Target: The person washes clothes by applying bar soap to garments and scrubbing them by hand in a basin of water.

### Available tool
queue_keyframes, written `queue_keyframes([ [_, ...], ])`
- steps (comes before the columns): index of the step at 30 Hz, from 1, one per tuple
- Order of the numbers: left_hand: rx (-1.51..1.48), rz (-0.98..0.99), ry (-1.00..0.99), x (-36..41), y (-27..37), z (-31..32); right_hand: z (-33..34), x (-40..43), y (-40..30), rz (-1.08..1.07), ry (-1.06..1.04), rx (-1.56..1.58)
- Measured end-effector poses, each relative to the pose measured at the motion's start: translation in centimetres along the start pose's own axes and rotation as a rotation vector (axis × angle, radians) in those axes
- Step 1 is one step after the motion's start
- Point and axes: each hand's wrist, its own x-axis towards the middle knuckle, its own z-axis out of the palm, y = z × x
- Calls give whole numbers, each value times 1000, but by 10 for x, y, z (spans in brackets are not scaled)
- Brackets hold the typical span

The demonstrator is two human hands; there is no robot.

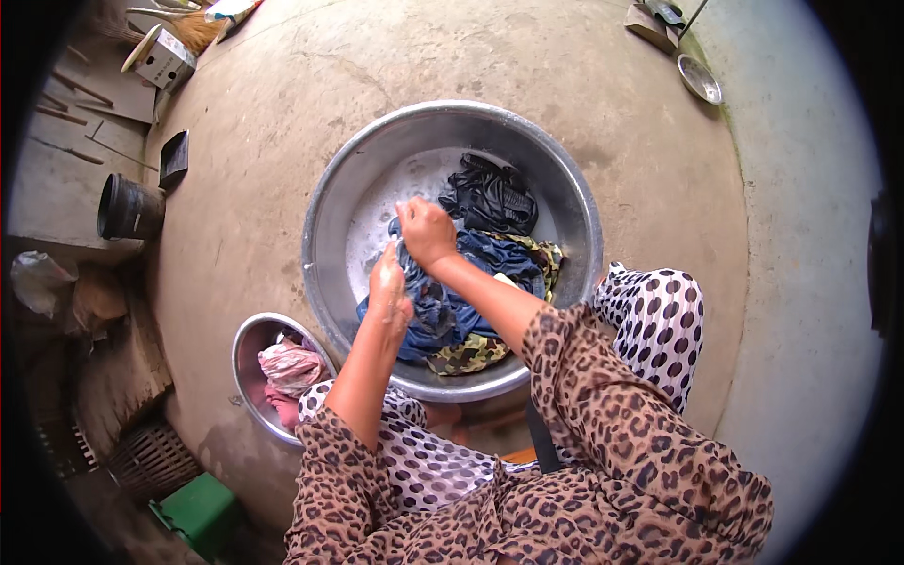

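Note:
A wide metal basin (452,107) sits on the floor before me with wet laundry and some pale, sudsy water in it. Over its middle, my right hand (428,232) is clenched on a fold of a dark blue garment (441,318). Just below and to the left, my left hand (390,282) grips the same garment, its fingers partly hidden from above. A camouflage-print cloth (470,354) lies under the blue one along the near and right side. Farther back rests a bunched black garment (494,198). Beside my right forearm shows a small pale block (506,281), perhaps soap.
At the left, a smaller metal basin (244,339) holds pink cloths (293,367). Along the left side stand a black bucket (134,208), a dustpan (174,159), a slatted basket (152,459) and a green plastic container (198,512). A metal bowl (699,79) lies by the right-hand edge.

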Motion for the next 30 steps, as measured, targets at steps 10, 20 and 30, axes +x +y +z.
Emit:
queue_keyframes([
  [10, -97, 40, 18, 5, -7, -8, -2, -22, -28, -188, 64, 28],
  [20, -219, 678, -405, 54, -27, -95, -16, -90, -99, -314, -185, 167],
  [30, -857, 242, -946, 46, -20, -91, -11, -97, -105, -297, -192, 256],
])
